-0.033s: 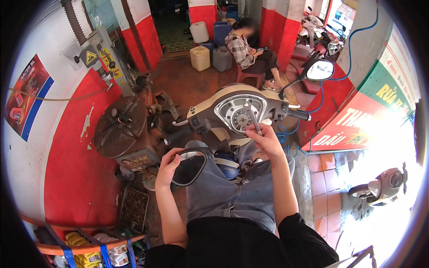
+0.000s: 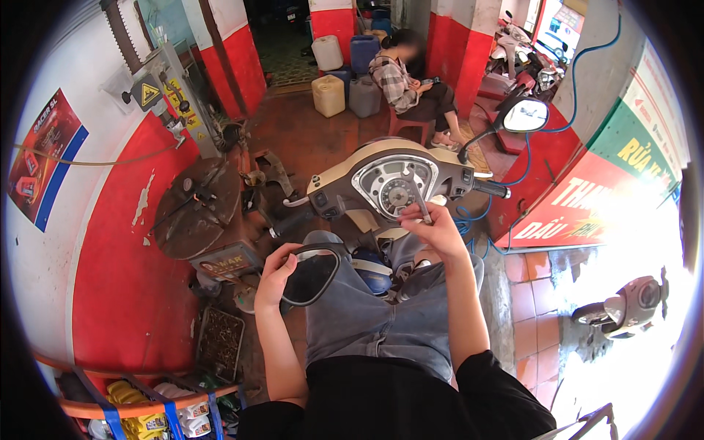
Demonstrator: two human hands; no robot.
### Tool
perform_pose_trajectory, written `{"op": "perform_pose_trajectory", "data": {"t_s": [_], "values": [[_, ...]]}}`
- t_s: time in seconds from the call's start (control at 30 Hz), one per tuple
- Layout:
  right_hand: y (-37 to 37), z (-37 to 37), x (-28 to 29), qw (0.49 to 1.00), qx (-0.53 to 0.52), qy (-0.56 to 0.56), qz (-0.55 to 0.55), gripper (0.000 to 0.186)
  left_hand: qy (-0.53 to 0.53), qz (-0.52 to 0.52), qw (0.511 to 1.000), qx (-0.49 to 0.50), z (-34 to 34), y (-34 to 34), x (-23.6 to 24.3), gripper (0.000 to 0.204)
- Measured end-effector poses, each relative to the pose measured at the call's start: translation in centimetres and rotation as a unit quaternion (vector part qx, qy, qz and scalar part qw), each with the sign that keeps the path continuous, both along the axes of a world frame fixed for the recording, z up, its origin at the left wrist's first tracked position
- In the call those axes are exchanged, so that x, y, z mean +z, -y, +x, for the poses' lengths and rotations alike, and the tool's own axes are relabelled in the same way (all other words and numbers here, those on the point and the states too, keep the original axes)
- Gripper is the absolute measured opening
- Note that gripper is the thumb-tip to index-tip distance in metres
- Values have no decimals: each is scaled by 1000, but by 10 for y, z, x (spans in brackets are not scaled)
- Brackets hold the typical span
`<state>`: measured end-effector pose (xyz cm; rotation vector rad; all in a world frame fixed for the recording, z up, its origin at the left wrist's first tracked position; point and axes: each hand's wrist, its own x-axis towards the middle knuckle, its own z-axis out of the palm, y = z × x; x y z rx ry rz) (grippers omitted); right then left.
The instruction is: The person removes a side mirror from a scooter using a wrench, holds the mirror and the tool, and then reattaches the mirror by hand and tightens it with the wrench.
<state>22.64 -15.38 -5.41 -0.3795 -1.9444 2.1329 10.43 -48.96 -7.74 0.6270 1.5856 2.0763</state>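
In my left hand (image 2: 275,277) is a scooter's rear-view mirror (image 2: 317,276) with a dark rim, held by its edge over my thigh. My right hand (image 2: 434,231) grips the lower end of a metal wrench (image 2: 418,194), which points up and away in front of the speedometer (image 2: 397,193). Both hands are closed around what they hold. Beyond them stands a brown-and-cream scooter handlebar (image 2: 345,180). A second mirror (image 2: 525,116) is mounted on its right side; none shows on the left side.
A round metal work surface (image 2: 202,213) with a gauge stands at left. Below it sits a tray (image 2: 220,341) of small parts. Bottles fill a rack (image 2: 139,407) at lower left. A seated person (image 2: 403,84) and plastic jerrycans (image 2: 328,96) are farther back. A blue hose (image 2: 528,158) hangs at right.
The wrench in my right hand has tilted slightly, its upper end shifting a little to the right. My left hand and the mirror stay almost in place.
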Motion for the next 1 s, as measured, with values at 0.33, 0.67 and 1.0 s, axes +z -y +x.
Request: {"op": "perform_pose_trajectory", "data": {"t_s": [0.33,0.67,1.0], "values": [[5,4,10,998,-6,44,-54,23,-6,-5,1000,-11,-3,1,-3,32],[-4,6,6,994,23,15,-105,23,18,-3,1000,-2,1,0,1,31],[3,6,10,999,11,-7,-52,25,0,16,1000,-9,-6,4,-8,32]]}}
